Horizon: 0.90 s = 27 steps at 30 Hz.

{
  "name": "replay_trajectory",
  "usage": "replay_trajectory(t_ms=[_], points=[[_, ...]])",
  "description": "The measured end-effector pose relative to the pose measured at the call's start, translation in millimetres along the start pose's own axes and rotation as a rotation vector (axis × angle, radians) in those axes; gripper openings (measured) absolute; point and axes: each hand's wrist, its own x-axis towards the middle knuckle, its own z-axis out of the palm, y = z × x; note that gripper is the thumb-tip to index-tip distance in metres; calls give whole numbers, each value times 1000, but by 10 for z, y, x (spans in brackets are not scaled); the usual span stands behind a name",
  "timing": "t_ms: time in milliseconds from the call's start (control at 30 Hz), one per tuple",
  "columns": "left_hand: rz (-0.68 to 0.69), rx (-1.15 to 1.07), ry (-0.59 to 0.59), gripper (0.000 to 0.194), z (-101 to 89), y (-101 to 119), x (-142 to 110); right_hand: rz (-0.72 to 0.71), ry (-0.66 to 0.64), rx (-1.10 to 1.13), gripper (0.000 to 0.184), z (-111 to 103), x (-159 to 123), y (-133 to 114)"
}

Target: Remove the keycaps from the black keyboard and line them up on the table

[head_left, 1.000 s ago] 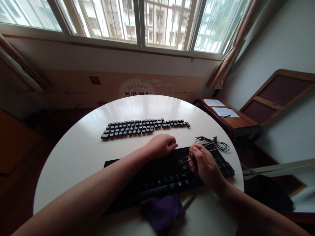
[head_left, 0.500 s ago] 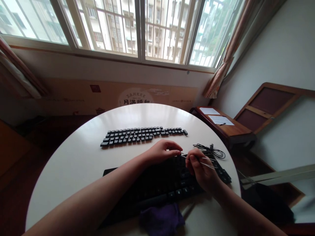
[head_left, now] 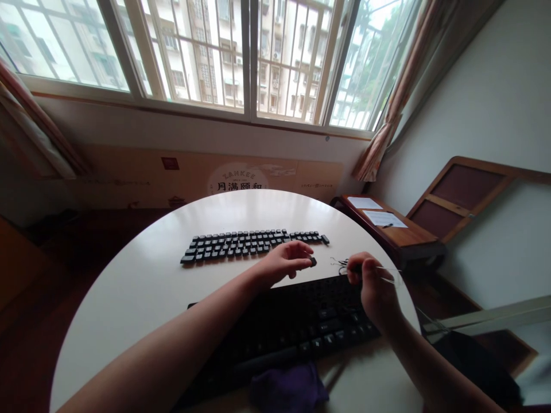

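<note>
A small black keycap (head_left: 313, 262) is pinched between the thumb and fingers of my left hand (head_left: 286, 261), above the back edge of the black keyboard (head_left: 297, 315). To the right, my right hand (head_left: 375, 284) is closed round a wire keycap puller (head_left: 338, 262). Its thin hooked ends point left toward the keycap without touching it, and more wire ends stick out to the right. Part of the keyboard lies under my forearms. Beyond my left hand, loose keycaps (head_left: 232, 245) stand in rows on the white table.
A purple cloth (head_left: 289, 387) lies at the front of the round white table (head_left: 116, 298), with a thin dark stick (head_left: 338, 374) beside it. Right of the table, a wooden stand (head_left: 400, 236) holds paper sheets (head_left: 384, 218) and a pen. Windows line the far wall.
My hands have drawn apart. The right one has moved right with the keycap puller, and the keycap now shows clearly in my left fingers. The view has tilted slightly upward.
</note>
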Motion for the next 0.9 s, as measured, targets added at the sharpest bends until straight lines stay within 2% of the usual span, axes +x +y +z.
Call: replay_trajectory(t_ms=[67, 133, 300, 433, 500, 567, 600, 633, 667, 733, 767, 833, 900], points=[[13, -19, 40, 47, -22, -10, 10, -128, -55, -231, 34, -35, 98, -12], [16, -27, 38, 47, -35, -14, 15, -213, -147, -340, 26, -33, 197, -18], [11, -38, 10, 49, -31, -18, 7, -268, -474, -174, 26, 82, 380, 12], [23, -24, -6, 47, -21, -9, 17, -246, -519, -185, 25, 117, 470, 25], [9, 33, -2, 45, -30, 73, 13, -214, -526, -187, 19, 103, 520, 20], [-72, 203, -6, 44, -54, 252, -31, -178, -528, -179, 15, 90, 582, 20], [-129, 355, -4, 45, -69, 373, -76, -160, -523, -176, 14, 92, 616, 25], [-207, 568, -6, 46, -85, 507, -137, -146, -522, -177, 14, 107, 650, 37], [-249, 847, 44, 45, -97, 639, -211, -134, -531, -187, 14, 136, 683, 56], [-254, 1392, 192, 31, -106, 849, -380, -115, -590, -230, 13, 247, 740, 117], [-283, 1561, 205, 27, -102, 904, -464, -108, -634, -260, 13, 329, 762, 157], [-333, 1715, 132, 30, -90, 890, -603, -97, -716, -323, 13, 531, 794, 250], [-355, 1705, 26, 33, -90, 736, -694, -92, -758, -361, 14, 750, 814, 343]])
